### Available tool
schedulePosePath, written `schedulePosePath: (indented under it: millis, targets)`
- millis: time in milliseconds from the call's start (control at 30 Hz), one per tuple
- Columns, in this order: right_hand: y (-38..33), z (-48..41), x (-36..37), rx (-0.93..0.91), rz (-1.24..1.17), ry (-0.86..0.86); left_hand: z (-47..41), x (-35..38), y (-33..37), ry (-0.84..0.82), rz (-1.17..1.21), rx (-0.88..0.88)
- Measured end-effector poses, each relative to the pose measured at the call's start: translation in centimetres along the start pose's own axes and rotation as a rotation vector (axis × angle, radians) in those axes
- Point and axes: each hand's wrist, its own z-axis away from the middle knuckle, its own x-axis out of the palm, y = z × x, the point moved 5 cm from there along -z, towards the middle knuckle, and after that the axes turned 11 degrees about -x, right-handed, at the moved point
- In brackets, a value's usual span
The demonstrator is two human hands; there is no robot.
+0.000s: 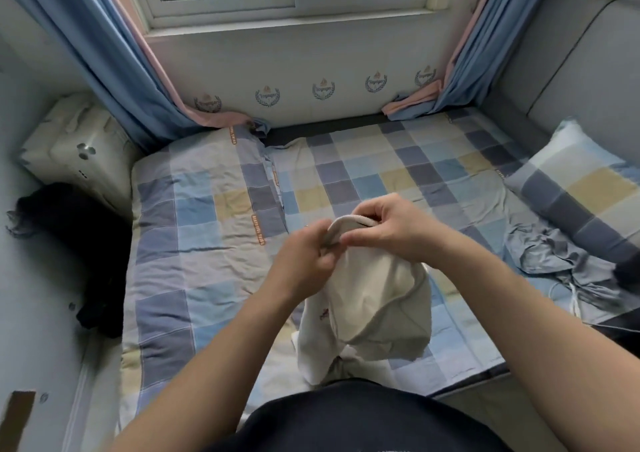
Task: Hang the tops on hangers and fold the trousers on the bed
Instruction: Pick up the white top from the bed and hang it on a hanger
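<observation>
Closest to me is my own dark shirt [349,420] at the bottom edge, pressed up against the bed [207,243], so I stand square to the work.

Far left, a black garment [79,243] lies bunched off the side of the mattress, well apart from my hands. I cannot tell whether it is a top or trousers.

Over the middle of the checked sheet my left hand [304,254] has its fingers [323,240] curled and pinching the ribbed neckline [346,224] of a cream top [374,306]. The rest of the top hangs down from the neckline, its lower part sagging towards the bed edge in front of me. My right hand [391,230] pinches the same neckline from the other side, thumb underneath. I judge the two grips are there to spread the opening so that a hanger can go in. No hanger shows in view, so I would have to fetch one.

To the right, a grey drawstring garment [561,254] lies crumpled on the sheet, probably trousers waiting to be folded. It lies just beside a checked pillow [581,188], clear of the top.
</observation>
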Motion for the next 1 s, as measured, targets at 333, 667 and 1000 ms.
schedulePosePath:
  millis: [333,667,1000]
  targets:
    - [10.1,12.2,-4.3,0.649,0.711,0.267,-4.6,-0.8,4.1,-0.158,-0.135,0.174]
    - [0.9,29.0,-2.6,0.770,0.672,1.057,-1.9,5.4,9.0,-0.642,-0.334,0.599]
    - [-13.0,48.9,-3.4,0.999,0.866,1.308,11.6,13.4,25.9,-0.844,-0.063,0.993]
